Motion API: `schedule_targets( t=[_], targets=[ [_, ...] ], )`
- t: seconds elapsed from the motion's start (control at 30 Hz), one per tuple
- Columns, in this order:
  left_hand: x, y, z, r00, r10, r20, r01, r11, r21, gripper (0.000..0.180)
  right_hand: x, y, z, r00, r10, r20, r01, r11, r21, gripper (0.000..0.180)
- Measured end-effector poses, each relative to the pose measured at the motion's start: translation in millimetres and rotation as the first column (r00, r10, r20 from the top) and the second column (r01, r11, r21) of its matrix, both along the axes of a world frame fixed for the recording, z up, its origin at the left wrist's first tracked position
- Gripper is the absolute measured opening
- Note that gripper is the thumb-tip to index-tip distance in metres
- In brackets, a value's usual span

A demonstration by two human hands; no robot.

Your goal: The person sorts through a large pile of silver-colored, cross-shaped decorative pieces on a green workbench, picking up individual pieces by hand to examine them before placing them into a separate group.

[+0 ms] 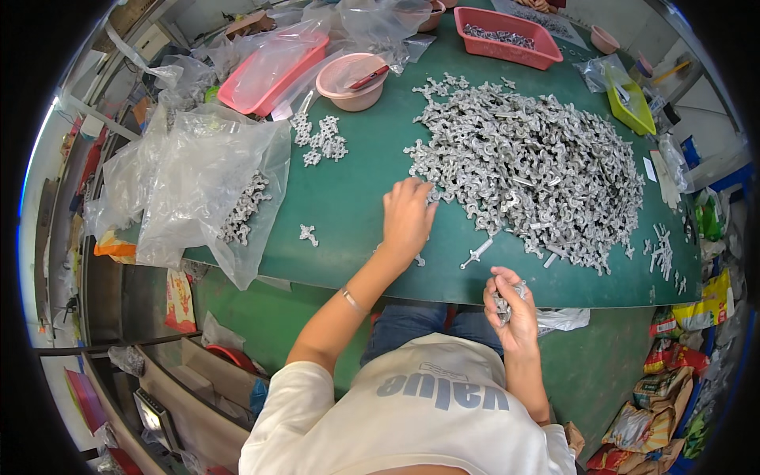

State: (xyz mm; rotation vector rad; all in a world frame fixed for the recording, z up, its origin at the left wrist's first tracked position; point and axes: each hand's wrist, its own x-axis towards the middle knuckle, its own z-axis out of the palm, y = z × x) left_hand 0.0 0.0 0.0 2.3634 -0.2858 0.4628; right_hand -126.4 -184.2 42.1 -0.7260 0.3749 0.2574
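A large heap of small grey metal castings (538,158) covers the right middle of the green table (348,214). My left hand (408,218) is at the heap's left edge, its fingers bent down and close together; whatever they hold is hidden. A casting shows partly beside that wrist. Over the table's front edge, my right hand (513,310) is closed around several metal castings (502,305), which show between thumb and fingers. One longer casting with a rod (476,253) lies between my hands, in front of the heap. A single casting (309,234) lies farther left.
A small group of castings (324,141) lies at the back left, near a pink bowl (348,93) with a red-handled tool. Clear plastic bags (198,174) cover the left side. Pink trays (507,49) and a yellow-green tray (631,107) stand farther back. Another person's hands (541,5) show at the far edge.
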Motion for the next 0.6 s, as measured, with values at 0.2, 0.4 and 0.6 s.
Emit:
schedule_targets(
  t=[0.2, 0.4, 0.6],
  targets=[
    [18, -3, -14, 0.999, -0.045, 0.001, 0.043, 0.964, 0.264, 0.020, -4, -5, 2, 1.000, -0.011, -0.001, 0.011, 0.999, -0.031, 0.013],
    [-23, 1, 28, 0.997, -0.076, -0.032, 0.066, 0.971, -0.230, 0.020, 3, -5, 2, 1.000, -0.023, 0.001, 0.023, 0.998, -0.062, 0.017],
    [-76, -12, 76, 0.944, -0.312, -0.109, 0.152, 0.704, -0.694, 0.020, 10, 13, 23, 0.984, -0.002, 0.181, 0.036, 0.982, -0.187, 0.032]
  ],
)
